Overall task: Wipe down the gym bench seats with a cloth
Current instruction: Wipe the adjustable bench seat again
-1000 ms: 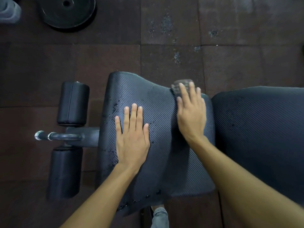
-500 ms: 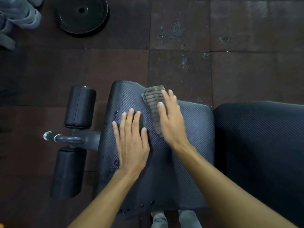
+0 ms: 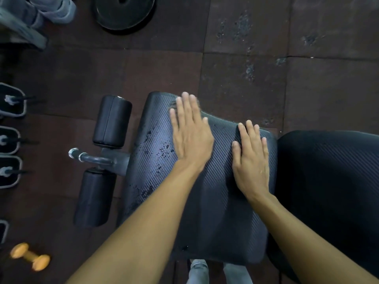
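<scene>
- Works on the black ribbed-vinyl gym bench seat pad (image 3: 205,201), with the hands placed well apart on its far half.
- Presses the left hand (image 3: 190,136) palm-down on the pad's far left corner, fingers straight and close together, curled round nothing; hand motion-blurred.
- Traps the grey fabric cloth (image 3: 173,104) under those fingers, with only a blurred grey edge visible beside the fingertips. Held by downward pressure, judged, not by a pinch.
- Rests the right hand (image 3: 253,160) flat on the pad's right part, just beside the black back pad (image 3: 328,181), fingers straight, holding nothing — likely a brace against the wiping load.
- Sets the cloth hand just beside the wet specks (image 3: 162,150) on the pad's left half, probably the next zone to wipe.
- Bench long axis: left to right across the view, black cylindrical foam foot rollers (image 3: 111,121) at the left end, back pad at the right.
- Cloth long axis and heading: cannot tell — too much hidden.
</scene>
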### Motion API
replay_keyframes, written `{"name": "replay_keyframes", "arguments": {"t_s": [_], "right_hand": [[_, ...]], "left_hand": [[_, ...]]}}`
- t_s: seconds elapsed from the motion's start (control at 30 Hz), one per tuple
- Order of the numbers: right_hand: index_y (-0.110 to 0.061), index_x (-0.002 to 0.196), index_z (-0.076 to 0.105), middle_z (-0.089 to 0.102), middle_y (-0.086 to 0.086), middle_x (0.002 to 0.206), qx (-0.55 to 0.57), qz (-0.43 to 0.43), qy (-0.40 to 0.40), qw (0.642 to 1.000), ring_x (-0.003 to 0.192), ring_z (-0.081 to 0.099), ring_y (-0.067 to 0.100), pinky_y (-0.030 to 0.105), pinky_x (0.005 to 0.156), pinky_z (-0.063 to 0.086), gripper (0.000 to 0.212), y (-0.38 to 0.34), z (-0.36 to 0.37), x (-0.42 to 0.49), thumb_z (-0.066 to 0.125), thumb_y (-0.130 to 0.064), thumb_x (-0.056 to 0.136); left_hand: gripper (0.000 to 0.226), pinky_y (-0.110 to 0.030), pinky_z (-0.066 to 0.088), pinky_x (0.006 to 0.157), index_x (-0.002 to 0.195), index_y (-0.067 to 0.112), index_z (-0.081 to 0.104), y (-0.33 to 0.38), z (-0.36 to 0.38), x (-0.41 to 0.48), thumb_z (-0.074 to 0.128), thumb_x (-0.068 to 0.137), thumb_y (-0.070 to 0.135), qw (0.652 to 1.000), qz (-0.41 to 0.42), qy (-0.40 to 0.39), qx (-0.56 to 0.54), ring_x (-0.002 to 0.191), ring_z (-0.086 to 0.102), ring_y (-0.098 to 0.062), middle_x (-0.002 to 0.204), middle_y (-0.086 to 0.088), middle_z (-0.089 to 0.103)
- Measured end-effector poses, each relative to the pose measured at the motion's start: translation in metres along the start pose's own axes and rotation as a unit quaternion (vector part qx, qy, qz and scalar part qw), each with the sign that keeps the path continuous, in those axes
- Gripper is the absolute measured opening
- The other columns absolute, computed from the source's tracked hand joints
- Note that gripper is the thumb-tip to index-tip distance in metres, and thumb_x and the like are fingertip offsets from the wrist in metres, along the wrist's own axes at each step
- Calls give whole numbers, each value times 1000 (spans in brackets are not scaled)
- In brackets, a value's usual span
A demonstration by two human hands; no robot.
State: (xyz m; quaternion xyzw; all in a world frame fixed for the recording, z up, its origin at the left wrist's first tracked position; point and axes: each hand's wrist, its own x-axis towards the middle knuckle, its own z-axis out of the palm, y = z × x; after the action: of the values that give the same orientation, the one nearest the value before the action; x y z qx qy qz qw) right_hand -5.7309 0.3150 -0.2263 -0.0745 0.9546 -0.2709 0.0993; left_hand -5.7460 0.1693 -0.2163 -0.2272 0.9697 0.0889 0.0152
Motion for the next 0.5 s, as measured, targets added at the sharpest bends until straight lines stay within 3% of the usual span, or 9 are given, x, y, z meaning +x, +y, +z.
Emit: {"name": "replay_keyframes", "arguments": {"t_s": [0.23, 0.37, 0.5], "right_hand": [[-20, 155, 24, 16, -4, 164, -6, 1, 0, 1000, 152, 4, 10, 31, 124, -1, 50, -2, -1, 0, 32, -28, 106], [-21, 156, 23, 13, -5, 165, -15, 2, -8, 1000, 152, 2, 8, 29, 123, -4, 51, 0, 0, 1, 31, -29, 106], [-21, 155, 26, 16, -5, 164, -16, 1, 13, 1000, 152, 5, 9, 27, 122, -4, 50, 2, 4, 1, 31, -29, 106]], "left_hand": [[62, -45, 2, 124, 156, 8, 3, -43, -15, -46, 21, 104, 37, 999, 18, -21, 25, 152, -7, -23, 165, -9, -2], [62, -47, 6, 124, 156, 7, 4, -23, -5, -83, 22, 105, 39, 985, 147, -66, 53, 152, -5, -24, 165, -9, -1], [58, -46, 9, 123, 156, 10, 14, -24, -6, -22, 24, 105, 34, 960, 269, -62, 53, 152, 4, -21, 165, -6, 10]]}}
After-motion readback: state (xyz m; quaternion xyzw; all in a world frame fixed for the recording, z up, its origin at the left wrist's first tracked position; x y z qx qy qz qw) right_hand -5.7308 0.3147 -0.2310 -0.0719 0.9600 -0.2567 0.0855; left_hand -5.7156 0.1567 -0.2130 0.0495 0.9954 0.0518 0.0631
